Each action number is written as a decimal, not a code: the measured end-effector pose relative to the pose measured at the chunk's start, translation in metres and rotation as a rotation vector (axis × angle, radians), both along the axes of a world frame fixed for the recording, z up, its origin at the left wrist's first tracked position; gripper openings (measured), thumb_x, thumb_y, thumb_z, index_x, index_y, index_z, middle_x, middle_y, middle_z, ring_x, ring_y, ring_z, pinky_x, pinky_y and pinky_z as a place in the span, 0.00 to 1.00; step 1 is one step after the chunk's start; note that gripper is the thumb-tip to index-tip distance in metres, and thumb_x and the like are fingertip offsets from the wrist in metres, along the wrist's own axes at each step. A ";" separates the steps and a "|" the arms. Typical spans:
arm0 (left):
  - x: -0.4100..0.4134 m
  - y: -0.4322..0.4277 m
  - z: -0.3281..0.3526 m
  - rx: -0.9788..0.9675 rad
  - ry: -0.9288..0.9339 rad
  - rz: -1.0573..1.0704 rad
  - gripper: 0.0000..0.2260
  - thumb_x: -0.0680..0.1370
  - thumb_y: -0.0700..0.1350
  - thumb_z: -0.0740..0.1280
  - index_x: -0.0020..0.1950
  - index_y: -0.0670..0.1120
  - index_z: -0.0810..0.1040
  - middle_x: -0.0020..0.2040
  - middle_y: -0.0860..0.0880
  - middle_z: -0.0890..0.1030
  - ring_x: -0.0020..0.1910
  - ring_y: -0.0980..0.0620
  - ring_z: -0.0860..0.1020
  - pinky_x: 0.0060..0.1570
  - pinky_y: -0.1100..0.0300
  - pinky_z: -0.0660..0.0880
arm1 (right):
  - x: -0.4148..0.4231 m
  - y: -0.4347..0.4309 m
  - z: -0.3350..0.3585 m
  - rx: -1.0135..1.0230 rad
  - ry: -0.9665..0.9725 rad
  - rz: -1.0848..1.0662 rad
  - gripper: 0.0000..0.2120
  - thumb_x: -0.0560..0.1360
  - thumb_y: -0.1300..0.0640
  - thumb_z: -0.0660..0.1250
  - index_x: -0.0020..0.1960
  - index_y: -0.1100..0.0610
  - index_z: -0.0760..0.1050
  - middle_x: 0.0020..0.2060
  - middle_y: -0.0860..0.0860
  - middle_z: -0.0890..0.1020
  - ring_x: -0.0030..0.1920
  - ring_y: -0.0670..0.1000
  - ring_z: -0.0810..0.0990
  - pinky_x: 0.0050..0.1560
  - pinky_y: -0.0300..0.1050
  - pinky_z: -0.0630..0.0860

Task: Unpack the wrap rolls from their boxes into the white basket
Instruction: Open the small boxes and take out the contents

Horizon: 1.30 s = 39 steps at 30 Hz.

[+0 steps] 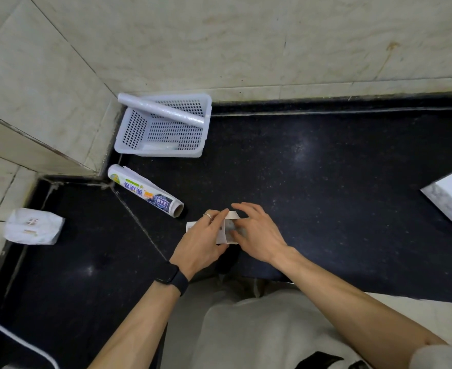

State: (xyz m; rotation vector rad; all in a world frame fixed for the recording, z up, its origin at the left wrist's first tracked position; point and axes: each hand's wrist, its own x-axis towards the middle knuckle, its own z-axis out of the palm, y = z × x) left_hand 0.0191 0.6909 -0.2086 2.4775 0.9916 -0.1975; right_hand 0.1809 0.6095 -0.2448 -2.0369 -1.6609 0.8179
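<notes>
Near the front edge of the black counter (326, 182), both hands work on one small white box (227, 230). The left hand (202, 243) lies over the box's left part, fingers curled down onto it, a ring on one finger and a dark band (171, 278) on the wrist. The right hand (257, 235) covers the right part, thumb and fingers pinching at the box's top, where a white flap (231, 214) stands up between the two sets of fingertips. Both hands grip the box; only its left end, the flap and a strip between the hands show, so I cannot tell whether a roll is still inside.

At the counter's back left corner sits the white basket (129, 134), pushed against the tiled wall (246, 43). One bare wrap roll (163, 110) lies slanted across it, its upper end resting on the back left rim and its lower end at the right rim. Something pale lies on the basket floor by the front wall; it is too faint to identify.

Just in front of the basket, a printed roll (145, 191) lies on the counter, slanted, well apart from the hands. A crumpled white pack (33, 227) lies at the far left edge. Another white box (451, 198) sits at the right edge.
</notes>
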 end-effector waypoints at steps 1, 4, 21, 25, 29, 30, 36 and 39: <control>0.000 0.000 0.000 0.002 0.005 0.000 0.35 0.76 0.51 0.71 0.79 0.51 0.57 0.72 0.52 0.62 0.66 0.51 0.71 0.61 0.58 0.73 | 0.002 -0.003 -0.002 0.020 0.011 -0.009 0.12 0.79 0.51 0.65 0.55 0.52 0.84 0.76 0.47 0.65 0.77 0.50 0.57 0.74 0.54 0.65; -0.002 0.004 0.000 0.006 0.021 0.018 0.36 0.76 0.50 0.71 0.79 0.51 0.56 0.72 0.51 0.63 0.66 0.51 0.71 0.62 0.56 0.73 | 0.013 -0.014 -0.009 0.092 0.051 -0.083 0.10 0.79 0.50 0.66 0.50 0.53 0.84 0.73 0.46 0.69 0.72 0.47 0.61 0.71 0.45 0.66; 0.013 0.025 0.006 0.029 0.198 -0.091 0.37 0.74 0.50 0.72 0.79 0.48 0.59 0.72 0.48 0.66 0.65 0.47 0.73 0.59 0.55 0.73 | 0.014 -0.030 -0.018 -0.122 0.630 -0.102 0.64 0.59 0.46 0.82 0.74 0.26 0.36 0.76 0.44 0.62 0.72 0.45 0.68 0.70 0.49 0.68; 0.015 0.024 0.004 0.033 0.213 -0.111 0.37 0.73 0.51 0.72 0.78 0.48 0.59 0.71 0.49 0.67 0.64 0.48 0.74 0.58 0.54 0.74 | 0.014 -0.021 -0.018 -0.014 0.564 -0.130 0.45 0.71 0.49 0.77 0.76 0.31 0.53 0.62 0.42 0.77 0.58 0.42 0.79 0.61 0.43 0.77; 0.017 0.024 0.003 0.016 0.238 -0.096 0.38 0.73 0.51 0.73 0.79 0.49 0.58 0.71 0.50 0.65 0.64 0.48 0.73 0.58 0.53 0.75 | 0.015 -0.019 -0.018 0.084 0.404 -0.148 0.16 0.77 0.51 0.70 0.63 0.40 0.75 0.55 0.41 0.80 0.50 0.35 0.78 0.49 0.32 0.75; 0.018 0.024 0.003 0.016 0.240 -0.096 0.38 0.73 0.51 0.73 0.78 0.49 0.58 0.72 0.50 0.65 0.64 0.48 0.73 0.58 0.53 0.75 | 0.016 -0.018 -0.019 0.100 0.398 -0.157 0.13 0.78 0.51 0.70 0.61 0.41 0.77 0.54 0.40 0.80 0.49 0.33 0.77 0.48 0.28 0.74; 0.021 0.025 0.000 0.039 0.233 -0.083 0.37 0.74 0.50 0.72 0.78 0.49 0.58 0.72 0.48 0.66 0.65 0.47 0.72 0.58 0.50 0.77 | 0.024 -0.022 -0.020 0.112 0.489 -0.349 0.11 0.76 0.55 0.71 0.52 0.40 0.81 0.45 0.36 0.83 0.45 0.37 0.80 0.42 0.26 0.73; 0.020 0.025 -0.006 0.065 0.206 -0.046 0.35 0.75 0.49 0.71 0.79 0.47 0.58 0.72 0.47 0.66 0.66 0.46 0.72 0.60 0.49 0.76 | 0.036 -0.026 -0.020 0.103 0.511 -0.451 0.11 0.75 0.56 0.73 0.50 0.39 0.82 0.45 0.34 0.83 0.44 0.38 0.81 0.42 0.25 0.73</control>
